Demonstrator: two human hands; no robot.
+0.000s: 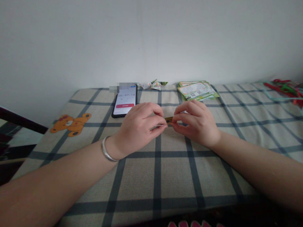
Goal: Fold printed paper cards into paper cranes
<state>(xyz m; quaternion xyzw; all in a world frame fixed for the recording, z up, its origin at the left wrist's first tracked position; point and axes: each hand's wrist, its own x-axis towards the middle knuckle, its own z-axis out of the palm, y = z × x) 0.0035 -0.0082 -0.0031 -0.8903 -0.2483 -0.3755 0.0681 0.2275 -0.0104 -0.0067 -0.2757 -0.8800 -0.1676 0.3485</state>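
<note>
Plaid tablecloth (139, 179), creased at right; pale wall (165, 41) beyond its far edge. My left hand (140, 123) and right hand (199, 123) converge mid-table, fingertips pinching a small yellowish piece (169, 119) between them.

The desk (139, 179) has the wall (151, 37) right behind it. Along the far edge I see, left to right, a phone (125, 99), a wrapper (155, 84) just beside it, a stack of cards (196, 90) and, well apart at the right end, a tangle of strings (287, 90). A bear figure (72, 123) lies left of the phone, nearer the person. Between the left hand (142, 121) and right hand (196, 121) sits a small piece (169, 119), before the wrapper; the cards lie behind the right hand, the phone behind the left.
</note>
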